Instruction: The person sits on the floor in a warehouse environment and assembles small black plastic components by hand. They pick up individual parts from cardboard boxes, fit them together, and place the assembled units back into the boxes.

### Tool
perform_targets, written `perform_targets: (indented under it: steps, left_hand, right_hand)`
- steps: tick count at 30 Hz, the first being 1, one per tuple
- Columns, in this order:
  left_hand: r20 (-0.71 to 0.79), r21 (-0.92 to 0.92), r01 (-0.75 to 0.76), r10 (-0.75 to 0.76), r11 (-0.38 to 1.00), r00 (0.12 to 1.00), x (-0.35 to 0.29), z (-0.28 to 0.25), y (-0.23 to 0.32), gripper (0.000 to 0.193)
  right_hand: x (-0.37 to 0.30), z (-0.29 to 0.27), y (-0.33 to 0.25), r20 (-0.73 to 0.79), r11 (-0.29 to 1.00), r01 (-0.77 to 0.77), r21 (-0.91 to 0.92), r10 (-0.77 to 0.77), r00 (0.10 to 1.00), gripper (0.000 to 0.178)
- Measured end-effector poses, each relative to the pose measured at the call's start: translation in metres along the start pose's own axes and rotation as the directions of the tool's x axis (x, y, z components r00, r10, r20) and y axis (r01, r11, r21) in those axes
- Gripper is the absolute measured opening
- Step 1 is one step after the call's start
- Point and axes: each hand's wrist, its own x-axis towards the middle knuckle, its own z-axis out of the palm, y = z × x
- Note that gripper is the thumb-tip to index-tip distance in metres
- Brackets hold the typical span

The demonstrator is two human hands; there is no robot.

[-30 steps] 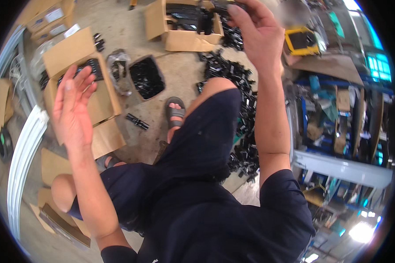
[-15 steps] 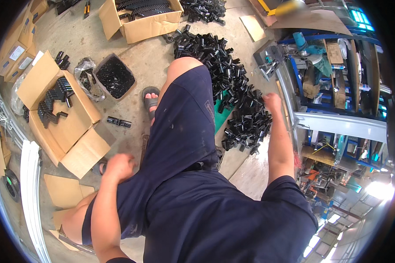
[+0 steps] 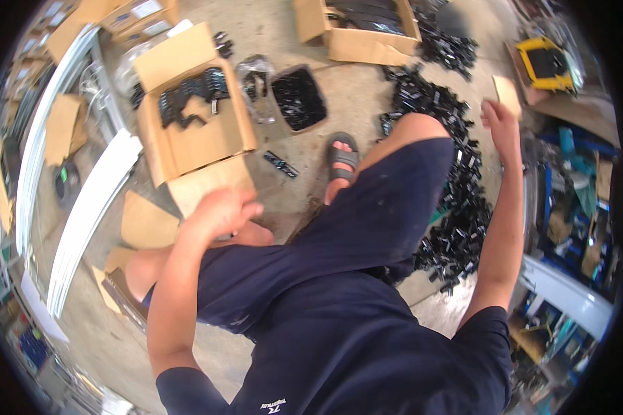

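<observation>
- Hanging just beyond the right edge of the heap of black pieces, the right grip is the nearer one to it; the heap lies to its left and below it in the frame.
- The heap spreads on the floor, right of centre, its long axis running from the upper right-centre down past the bent knee toward the lower right.
- The right grip's fingers are bent and point left; whether they are clenched on anything cannot be told. A tan sheet shows just behind that grip.
- The left grip is well apart from the heap, left of centre, beside the lower flap of the open carton; contact cannot be told.
- Its fingers are curled and blurred, so whether it is released or grasping a small piece is unclear.
- From the left grip, the black rows stand straight up the frame, at the carton's far end.
- A lone black length lies above and right of it, slanting down to the right.
</observation>
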Motion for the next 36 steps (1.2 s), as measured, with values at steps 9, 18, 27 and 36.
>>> perform_targets:
  steps: [9, 18, 27, 36]
  left_hand:
    - [-0.796, -0.605, -0.616, -0.406, 0.505, 0.449, 0.003, -0.12, -0.025, 0.032]
    - [-0.701, -0.442, -0.854, -0.7, 0.274, 0.138, -0.035, -0.153, -0.075, 0.035]
    - [-0.609, -0.38, -0.909, -0.786, 0.172, 0.106, -0.046, -0.165, -0.078, 0.033]
    - [-0.598, -0.331, -0.935, -0.795, 0.13, 0.101, -0.051, -0.166, -0.084, 0.032]
  right_hand:
    - [0.043, 0.274, -0.299, 0.521, 0.692, 0.714, -0.107, -0.573, 0.633, 0.036]
    - [-0.028, 0.516, -0.321, 0.426, 0.621, 0.782, 0.054, -0.722, 0.545, 0.016]
    - [-0.044, 0.601, -0.348, 0.663, 0.223, 0.918, -0.327, -0.638, 0.391, 0.035]
    - [-0.052, 0.596, -0.335, 0.776, 0.232, 0.956, -0.177, -0.564, 0.281, 0.028]
